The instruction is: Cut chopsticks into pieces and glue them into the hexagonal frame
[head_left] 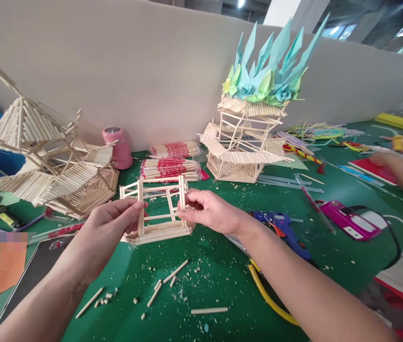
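Note:
Between my two hands is a small open frame built of thin wooden sticks (165, 229), held just over the green table. My left hand (116, 221) pinches its left front upright between thumb and fingers. On the other side, my right hand (206, 209) grips the right upright, its fingertips partly hidden behind the stick. Cut stick pieces (175, 271) and crumbs lie on the table below the frame. Behind it are plastic-wrapped bundles of sticks (171, 169). A blue glue gun (286, 232) rests beside my right forearm.
A stick pavilion (59, 166) stands at left, near a pink cup-like container (118, 147). Another stick tower (246, 156) carries blue and green folded paper. Yellow-handled pliers (268, 297) lie by my right arm, a purple power strip (351, 221) farther right. Another person's hand (386, 164) is at far right.

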The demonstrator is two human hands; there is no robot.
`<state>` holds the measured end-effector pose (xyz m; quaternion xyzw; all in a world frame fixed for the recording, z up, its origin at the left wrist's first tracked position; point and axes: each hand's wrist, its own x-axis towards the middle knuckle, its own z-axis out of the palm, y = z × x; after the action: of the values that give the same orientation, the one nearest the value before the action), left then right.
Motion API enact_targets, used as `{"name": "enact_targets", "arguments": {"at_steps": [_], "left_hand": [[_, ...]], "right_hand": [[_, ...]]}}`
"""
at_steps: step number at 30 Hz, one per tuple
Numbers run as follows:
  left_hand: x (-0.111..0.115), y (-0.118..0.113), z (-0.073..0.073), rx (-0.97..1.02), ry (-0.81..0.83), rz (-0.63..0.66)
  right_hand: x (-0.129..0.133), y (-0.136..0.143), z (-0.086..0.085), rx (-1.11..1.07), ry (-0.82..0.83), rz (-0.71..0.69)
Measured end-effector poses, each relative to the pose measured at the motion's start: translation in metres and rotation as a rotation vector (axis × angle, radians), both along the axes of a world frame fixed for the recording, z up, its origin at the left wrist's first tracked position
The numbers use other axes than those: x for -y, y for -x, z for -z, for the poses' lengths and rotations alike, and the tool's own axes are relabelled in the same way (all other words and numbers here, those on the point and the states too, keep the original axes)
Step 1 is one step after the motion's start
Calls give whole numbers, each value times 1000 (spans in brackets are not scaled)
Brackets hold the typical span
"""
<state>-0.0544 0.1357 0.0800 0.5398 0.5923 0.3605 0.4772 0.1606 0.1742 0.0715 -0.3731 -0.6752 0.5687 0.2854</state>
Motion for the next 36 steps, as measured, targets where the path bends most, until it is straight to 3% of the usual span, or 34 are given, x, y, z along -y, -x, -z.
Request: {"name": "enact_targets", "arguments": {"at_steps": [3, 5, 7, 9, 12, 17, 27, 36], "left_hand": [[8, 1, -1, -269, -254, -142], [12, 0, -2, -526, -601, -195], [12, -4, -4, -686, -899, 14], [10, -9, -4, -799, -1034, 216], [4, -15, -2, -910, -1041, 333], [-3, -17, 1, -856, -1058, 427], [-4, -15, 4, -777, -1031, 411], [-2, -17, 4, -844, -1029, 389]], "right_hand": [[-2, 0, 3, -27, 23, -7], [-3, 0, 3, -49, 45, -18], [-4, 0, 3, -58, 66, -20], [-4, 1, 2, -66, 67, -24], [-3, 2, 1, -67, 33, -27], [-4, 1, 1, -31, 31, -31], [-8, 1, 3, 68, -13, -27], [-6, 2, -1, 53, -1, -8]]}}
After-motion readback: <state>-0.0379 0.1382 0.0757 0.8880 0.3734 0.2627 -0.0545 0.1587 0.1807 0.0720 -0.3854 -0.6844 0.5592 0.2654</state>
